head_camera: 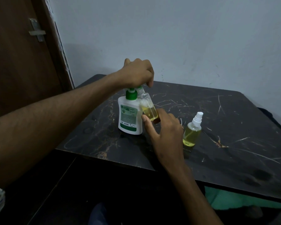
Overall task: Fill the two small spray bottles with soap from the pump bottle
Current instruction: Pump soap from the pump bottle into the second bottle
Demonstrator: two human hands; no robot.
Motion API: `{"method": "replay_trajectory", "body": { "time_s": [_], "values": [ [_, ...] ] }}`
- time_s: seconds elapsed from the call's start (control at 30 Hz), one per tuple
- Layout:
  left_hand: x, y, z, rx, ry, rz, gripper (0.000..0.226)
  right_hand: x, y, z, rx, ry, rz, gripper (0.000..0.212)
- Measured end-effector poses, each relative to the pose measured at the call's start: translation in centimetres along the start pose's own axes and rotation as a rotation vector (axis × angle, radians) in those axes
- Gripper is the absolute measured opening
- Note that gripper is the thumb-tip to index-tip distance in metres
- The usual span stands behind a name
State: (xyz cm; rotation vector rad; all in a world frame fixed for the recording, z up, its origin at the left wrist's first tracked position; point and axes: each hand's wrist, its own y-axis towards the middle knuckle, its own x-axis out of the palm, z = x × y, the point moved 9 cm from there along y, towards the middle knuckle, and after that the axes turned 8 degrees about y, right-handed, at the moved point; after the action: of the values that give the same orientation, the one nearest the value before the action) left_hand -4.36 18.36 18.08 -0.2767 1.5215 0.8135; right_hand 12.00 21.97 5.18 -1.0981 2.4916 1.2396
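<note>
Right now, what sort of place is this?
Probably a room in a home, not a lab. A scratched dark marble-pattern table sits in the corner against a plain painted wall, beside a brown wooden door with a metal latch. Household soap pump bottle on the table.

The open spray bottle [148, 108] leans in the right hand [165, 135], its mouth under the pump spout beneath the left hand [137, 73]. The pump bottle [129, 117] stands touching it on the left; the capped spray bottle [192, 131] stands right of the grip, on the table [234, 127].

Head-worn view looks forward and down, close over the table [234, 127].
</note>
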Motion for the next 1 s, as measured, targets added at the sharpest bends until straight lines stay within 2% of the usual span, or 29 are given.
{"method": "replay_trajectory", "body": {
  "time_s": [0.57,1.0],
  "values": [
    [-0.78,-0.18,0.27,0.011,-0.026,0.024,0.021,0.04,-0.02,0.02,0.013,-0.009,-0.015,0.05],
    [-0.41,-0.45,0.2,-0.002,-0.034,0.01,0.022,-0.38,-0.03,-0.51,-0.025,0.012,0.026,0.039]
  ]
}}
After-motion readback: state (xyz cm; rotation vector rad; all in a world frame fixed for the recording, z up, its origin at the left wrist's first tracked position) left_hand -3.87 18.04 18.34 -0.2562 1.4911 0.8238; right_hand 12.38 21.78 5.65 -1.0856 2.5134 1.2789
